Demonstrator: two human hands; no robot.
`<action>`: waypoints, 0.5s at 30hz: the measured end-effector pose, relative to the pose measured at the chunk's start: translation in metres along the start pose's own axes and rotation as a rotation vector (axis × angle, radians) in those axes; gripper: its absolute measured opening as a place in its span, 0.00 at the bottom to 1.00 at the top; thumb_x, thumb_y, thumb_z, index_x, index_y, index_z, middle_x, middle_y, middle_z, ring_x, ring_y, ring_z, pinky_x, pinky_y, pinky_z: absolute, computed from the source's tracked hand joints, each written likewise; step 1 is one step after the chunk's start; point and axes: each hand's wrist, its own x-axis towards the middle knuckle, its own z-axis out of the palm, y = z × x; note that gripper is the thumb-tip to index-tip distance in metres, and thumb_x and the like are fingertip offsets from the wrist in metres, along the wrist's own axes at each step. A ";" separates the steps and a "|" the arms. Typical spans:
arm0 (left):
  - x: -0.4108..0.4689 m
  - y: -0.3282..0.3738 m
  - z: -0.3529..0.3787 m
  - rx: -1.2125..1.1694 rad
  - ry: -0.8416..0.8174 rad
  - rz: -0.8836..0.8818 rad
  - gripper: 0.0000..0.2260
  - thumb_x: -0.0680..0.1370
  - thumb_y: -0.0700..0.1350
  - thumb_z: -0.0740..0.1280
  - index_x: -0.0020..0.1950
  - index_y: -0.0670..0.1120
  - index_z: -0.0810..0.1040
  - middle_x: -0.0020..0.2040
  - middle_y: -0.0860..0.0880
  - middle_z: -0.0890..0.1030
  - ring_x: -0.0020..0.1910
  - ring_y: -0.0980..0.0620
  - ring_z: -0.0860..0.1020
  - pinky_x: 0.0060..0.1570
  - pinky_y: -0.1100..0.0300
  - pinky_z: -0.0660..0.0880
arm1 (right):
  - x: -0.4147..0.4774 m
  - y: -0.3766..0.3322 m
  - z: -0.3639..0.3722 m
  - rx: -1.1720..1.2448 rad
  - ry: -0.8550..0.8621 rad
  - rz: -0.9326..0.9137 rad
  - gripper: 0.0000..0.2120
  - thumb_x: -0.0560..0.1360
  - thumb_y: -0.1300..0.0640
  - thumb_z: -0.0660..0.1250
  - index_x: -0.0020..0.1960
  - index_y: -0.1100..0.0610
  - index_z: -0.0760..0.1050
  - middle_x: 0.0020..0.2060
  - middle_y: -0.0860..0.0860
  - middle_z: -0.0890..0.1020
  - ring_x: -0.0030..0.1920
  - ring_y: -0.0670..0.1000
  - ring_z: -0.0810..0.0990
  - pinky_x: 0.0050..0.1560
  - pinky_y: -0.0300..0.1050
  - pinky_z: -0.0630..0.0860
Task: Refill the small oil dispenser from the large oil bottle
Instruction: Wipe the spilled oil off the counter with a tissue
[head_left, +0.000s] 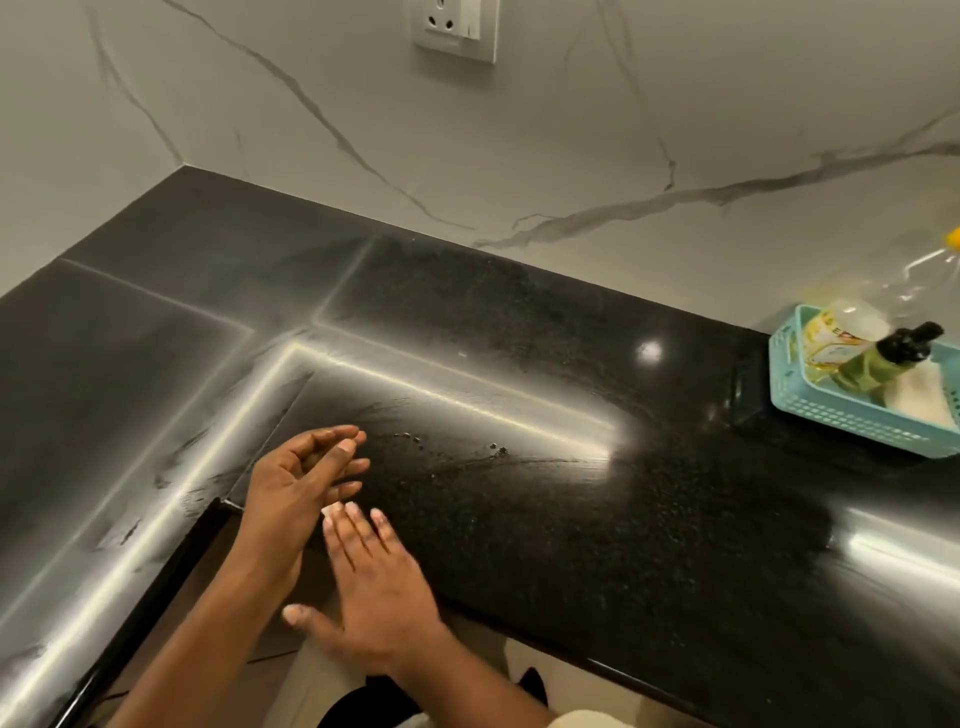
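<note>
At the far right a turquoise basket (852, 423) stands on the black counter. In it leans the large oil bottle (841, 332), clear plastic with a yellow label, a yellow cap at the frame's edge and a little oil at the bottom. Beside it is the small oil dispenser (883, 358), greenish-yellow with a black nozzle top. My left hand (301, 483) hovers above the counter's inner corner, palm turned right, fingers loosely curled and empty. My right hand (374, 587) is flat, fingers spread, just below it at the counter's front edge. Both hands are far left of the basket.
The glossy black counter (519, 415) forms an L-shaped corner with a few small droplets (498, 449) near my hands. A marble-patterned wall rises behind it, with a white socket plate (457, 26) high up. Something white lies in the basket's right part.
</note>
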 end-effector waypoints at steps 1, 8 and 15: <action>0.004 0.001 -0.001 0.000 0.002 0.002 0.09 0.84 0.39 0.69 0.63 0.44 0.84 0.58 0.46 0.89 0.57 0.43 0.87 0.50 0.58 0.85 | 0.001 0.013 -0.005 -0.033 0.036 0.010 0.47 0.82 0.25 0.44 0.86 0.58 0.42 0.87 0.54 0.45 0.85 0.49 0.35 0.84 0.56 0.41; 0.028 0.005 -0.015 0.001 0.050 -0.006 0.07 0.84 0.40 0.69 0.61 0.45 0.85 0.57 0.48 0.89 0.58 0.40 0.86 0.57 0.47 0.83 | -0.090 0.207 -0.093 -0.180 0.328 0.721 0.43 0.82 0.27 0.42 0.86 0.57 0.52 0.85 0.56 0.59 0.85 0.57 0.56 0.85 0.58 0.48; 0.034 0.009 -0.041 -0.027 0.079 -0.009 0.08 0.84 0.39 0.69 0.62 0.43 0.84 0.56 0.49 0.89 0.59 0.39 0.86 0.62 0.42 0.82 | -0.096 0.240 -0.119 0.001 0.402 1.110 0.63 0.69 0.20 0.23 0.85 0.65 0.46 0.85 0.63 0.53 0.86 0.60 0.49 0.84 0.62 0.46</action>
